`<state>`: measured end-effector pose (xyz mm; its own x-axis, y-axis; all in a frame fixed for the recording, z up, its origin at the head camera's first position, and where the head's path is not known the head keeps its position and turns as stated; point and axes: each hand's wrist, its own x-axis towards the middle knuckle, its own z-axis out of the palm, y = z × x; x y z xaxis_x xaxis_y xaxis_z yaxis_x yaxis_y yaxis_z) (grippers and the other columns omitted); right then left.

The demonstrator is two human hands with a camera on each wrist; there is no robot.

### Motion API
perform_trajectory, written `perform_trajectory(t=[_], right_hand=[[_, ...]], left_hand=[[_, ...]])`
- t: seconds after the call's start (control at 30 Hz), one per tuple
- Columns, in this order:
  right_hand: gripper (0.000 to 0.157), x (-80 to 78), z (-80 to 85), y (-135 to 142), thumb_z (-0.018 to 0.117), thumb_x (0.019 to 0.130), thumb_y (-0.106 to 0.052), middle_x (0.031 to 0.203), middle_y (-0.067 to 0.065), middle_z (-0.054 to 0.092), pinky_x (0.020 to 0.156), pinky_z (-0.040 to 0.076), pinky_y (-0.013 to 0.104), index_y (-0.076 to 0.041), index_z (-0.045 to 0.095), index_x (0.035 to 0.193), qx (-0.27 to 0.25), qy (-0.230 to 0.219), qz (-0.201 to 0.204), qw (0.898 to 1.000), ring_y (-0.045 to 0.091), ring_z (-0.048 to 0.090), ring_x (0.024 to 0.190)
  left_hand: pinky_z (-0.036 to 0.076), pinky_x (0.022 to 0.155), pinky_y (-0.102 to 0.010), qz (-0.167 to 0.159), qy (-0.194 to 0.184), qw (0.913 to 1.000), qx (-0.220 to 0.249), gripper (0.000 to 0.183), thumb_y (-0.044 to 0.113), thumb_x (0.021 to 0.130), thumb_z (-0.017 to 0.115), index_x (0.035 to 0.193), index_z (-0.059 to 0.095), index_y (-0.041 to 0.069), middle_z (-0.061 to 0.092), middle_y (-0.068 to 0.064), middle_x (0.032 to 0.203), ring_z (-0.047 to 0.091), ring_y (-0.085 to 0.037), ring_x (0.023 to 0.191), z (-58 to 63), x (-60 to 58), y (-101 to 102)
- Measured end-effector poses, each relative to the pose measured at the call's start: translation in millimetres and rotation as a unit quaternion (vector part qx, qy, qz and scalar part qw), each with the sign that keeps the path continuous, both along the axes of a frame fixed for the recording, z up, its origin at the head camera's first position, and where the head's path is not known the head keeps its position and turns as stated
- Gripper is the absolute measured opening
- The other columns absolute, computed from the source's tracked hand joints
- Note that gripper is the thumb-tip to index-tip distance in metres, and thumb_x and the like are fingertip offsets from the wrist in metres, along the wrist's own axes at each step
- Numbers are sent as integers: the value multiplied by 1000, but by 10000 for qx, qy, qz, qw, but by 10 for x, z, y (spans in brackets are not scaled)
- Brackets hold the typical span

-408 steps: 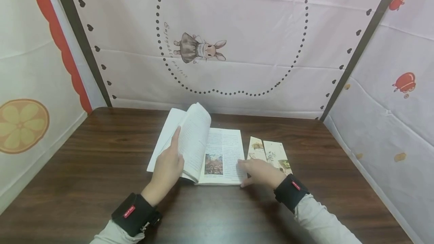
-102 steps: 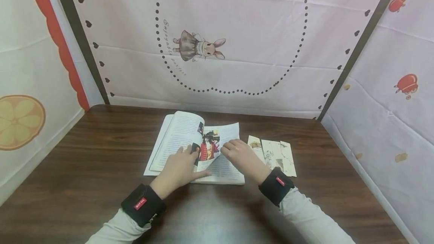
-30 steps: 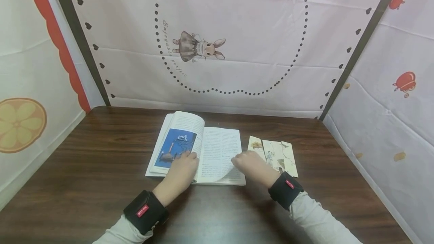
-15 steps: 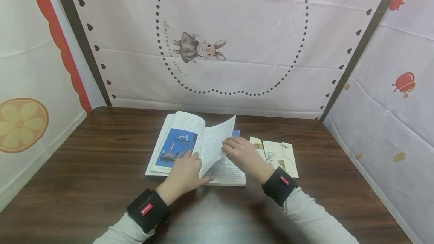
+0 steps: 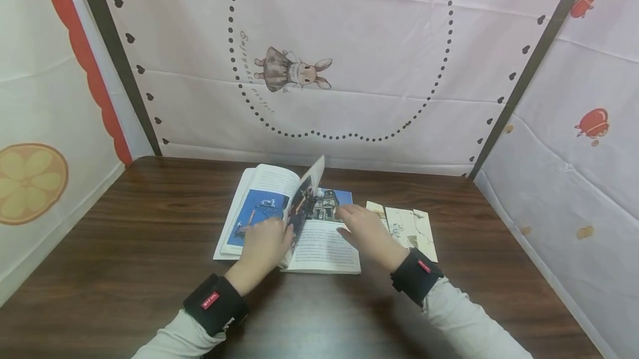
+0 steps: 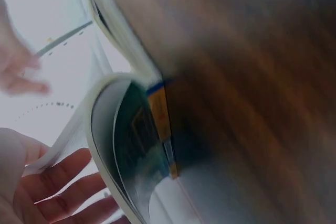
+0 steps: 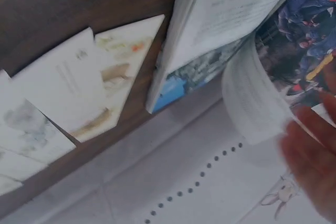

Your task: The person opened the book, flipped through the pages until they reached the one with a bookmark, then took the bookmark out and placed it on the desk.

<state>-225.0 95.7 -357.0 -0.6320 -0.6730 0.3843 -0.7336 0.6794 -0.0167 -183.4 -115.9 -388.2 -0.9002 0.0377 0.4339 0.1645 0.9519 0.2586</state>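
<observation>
An open book lies on the table, with a blue picture on its left page. One leaf stands partly turned near the spine, a dark picture on its side facing right. Below it, the right page shows a photo of a building above text. My left hand rests on the left pages, its thumb beside the standing leaf; in the left wrist view, its fingers lie against the curved pages. Over the right page's outer edge is my right hand, fingers loosely bent and apart from the leaf, as the right wrist view shows.
Several illustrated cards lie side by side to the right of the book, close to my right wrist. The dark wooden table is bounded at the back and sides by printed white cloth.
The leaf that my right hand held half a second ago has swung left and stands near the spine. My right hand has let it go, and the building photo is uncovered.
</observation>
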Motion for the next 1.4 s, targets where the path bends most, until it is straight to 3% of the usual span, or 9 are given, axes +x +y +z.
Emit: perform_trajectory(t=[0.2, 0.33, 0.53, 0.7, 0.77, 0.83, 1.0, 1.17, 1.4], right_hand=[[43, -15, -136, 97, 73, 81, -19, 109, 13, 68, 87, 52, 40, -1, 60, 118, 1073, -1905, -349, 9752, 27, 65, 99], [51, -38, -238, 139, 74, 80, -25, 105, 13, 69, 86, 52, 41, -1, 58, 122, 1179, -2352, -209, 9645, 26, 65, 95], [58, -50, -265, 148, 75, 79, -32, 129, 16, 59, 95, 49, 41, -3, 57, 126, 1427, -2286, -4, 9630, 30, 61, 113], [65, -59, -270, 120, 79, 74, -31, 131, 17, 57, 97, 47, 41, -3, 56, 128, 1518, -2356, -56, 9599, 30, 60, 114], [67, -67, -279, 117, 80, 73, -31, 133, 16, 56, 98, 47, 41, -4, 55, 129, 1551, -2437, -113, 9573, 29, 59, 116], [67, -76, -283, 119, 80, 73, -31, 135, 15, 55, 100, 45, 41, -5, 54, 130, 1577, -2515, -137, 9548, 29, 57, 119], [65, -101, -258, 135, 78, 76, -32, 134, 12, 57, 99, 46, 40, -7, 55, 131, 1585, -2643, -129, 9512, 26, 58, 117], [49, -107, -189, 162, 75, 80, -25, 109, 7, 69, 82, 50, 32, -8, 61, 123, 1582, -2719, -71, 9492, 16, 61, 87], [10, -68, -176, 155, 65, 83, -4, 72, 1, 68, 56, 42, 22, -11, 71, 87, 1810, -1448, 288, 9723, 9, 48, 57]], left_hand=[[47, 49, -34, -9, 364, 9976, 586, 9, 6, 83, 63, 81, 61, -3, 63, -14, 67, 58, -23, 54, 10, 21, -160], [53, 63, -40, 77, 893, 9957, 246, 37, -6, 76, 67, 110, 54, -3, 60, -21, 90, 61, -32, 76, -17, 59, -193], [30, 98, -69, -71, 1184, 9871, -1074, 50, -1, 70, 74, 116, 59, 12, 47, -23, 126, 33, -45, 130, 18, 57, -145], [26, 105, -67, -1172, -351, 9679, -2197, 49, 2, 76, 70, 121, 63, 20, 39, -11, 148, 27, -38, 141, 9, 70, -134], [31, 103, -65, -1457, -980, 9603, -2169, 43, 1, 80, 66, 120, 64, 17, 42, -11, 147, 33, -37, 138, -1, 82, -134], [37, 99, -64, -1435, -1222, 9639, -1882, 36, 0, 83, 62, 116, 67, 13, 49, -13, 141, 40, -38, 133, 2, 95, -131], [49, 83, -60, -1035, -762, 9831, -1301, 21, 3, 84, 63, 102, 71, 10, 62, -12, 125, 56, -38, 119, 4, 96, -131], [49, 78, -62, -980, -595, 9868, -1140, 19, 6, 81, 65, 99, 72, 9, 64, -13, 122, 59, -39, 114, -17, 84, -131], [51, 81, -58, -1066, -534, 9877, -1013, 15, 6, 80, 67, 95, 72, 5, 65, -17, 118, 60, -43, 110, -23, 70, -101]])
